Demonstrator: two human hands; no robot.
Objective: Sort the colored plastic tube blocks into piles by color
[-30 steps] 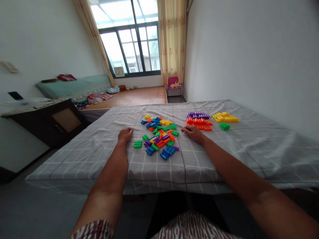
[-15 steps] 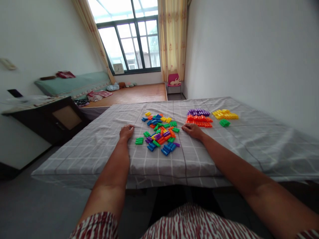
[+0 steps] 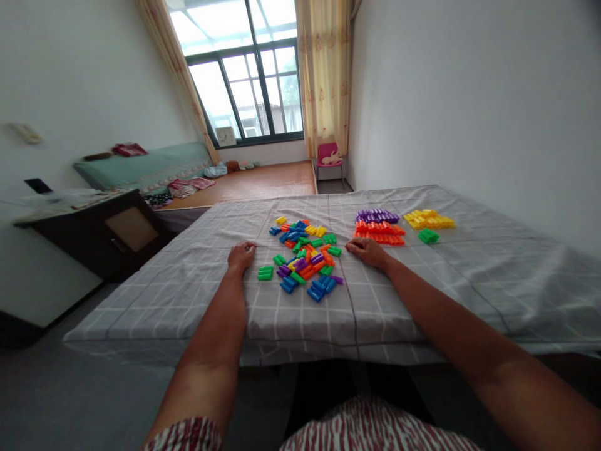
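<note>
A loose heap of small plastic pieces in blue, green, orange, yellow and purple (image 3: 307, 267) lies on the grey checked cloth (image 3: 188, 294). My left hand (image 3: 242, 255) rests on the cloth left of the heap, its fingers curled in and nothing seen in them. A few green pieces (image 3: 265, 273) lie just right of and below it. My right hand (image 3: 367, 250) rests right of the heap with its fingers pressed together; nothing shows in them. Beyond it are rows of purple pieces (image 3: 377, 216) and orange pieces (image 3: 380, 232). Yellow pieces (image 3: 429, 219) and green pieces (image 3: 428, 236) lie farther right.
A dark cabinet (image 3: 94, 228) stands at the left. Behind the table are a low bed (image 3: 263, 180), a pink chair (image 3: 328, 155) and a window with curtains. A white wall (image 3: 469, 100) runs along the right side.
The whole view has shifted slightly, with the table and room appearing a little lower. Both hands keep their places beside the heap, and the pieces have not visibly moved.
</note>
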